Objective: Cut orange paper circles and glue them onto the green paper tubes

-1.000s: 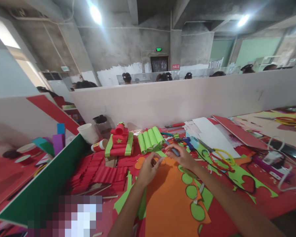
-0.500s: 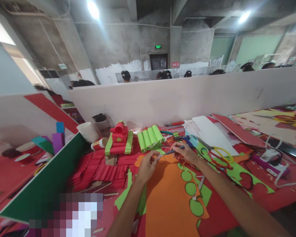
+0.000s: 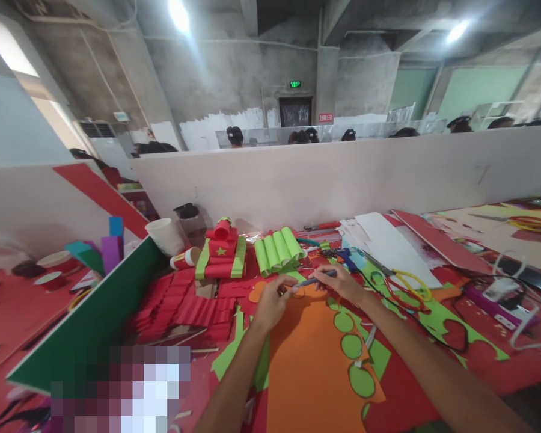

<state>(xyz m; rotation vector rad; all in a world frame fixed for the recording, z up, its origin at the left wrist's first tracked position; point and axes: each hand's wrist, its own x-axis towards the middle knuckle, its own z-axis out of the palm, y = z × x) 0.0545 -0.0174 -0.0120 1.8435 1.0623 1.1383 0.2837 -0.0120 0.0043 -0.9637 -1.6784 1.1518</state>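
A dark pen (image 3: 315, 279) is held level between my two hands, above the far end of an orange paper sheet (image 3: 309, 361). My right hand (image 3: 346, 285) pinches its right end. The fingers of my left hand (image 3: 273, 300) are closed at its left end. Below the pen, a thin circle outline shows on the orange sheet. Along the sheet's right side runs a row of round cut-outs, with green paper (image 3: 361, 380) showing through. An orange paper piece with rounded edges (image 3: 255, 292) lies just beyond my left hand.
Red pleated paper (image 3: 184, 307), a red-green paper model with a star (image 3: 220, 249) and green paper rolls (image 3: 279, 249) stand ahead. Scissors with red and yellow handles (image 3: 408, 288) and a purple power strip (image 3: 491, 307) lie right. A green board (image 3: 85, 319) borders the left.
The view has shifted slightly, so everything sits a little to the right. Both hands stay on the pen, with hardly any visible movement.
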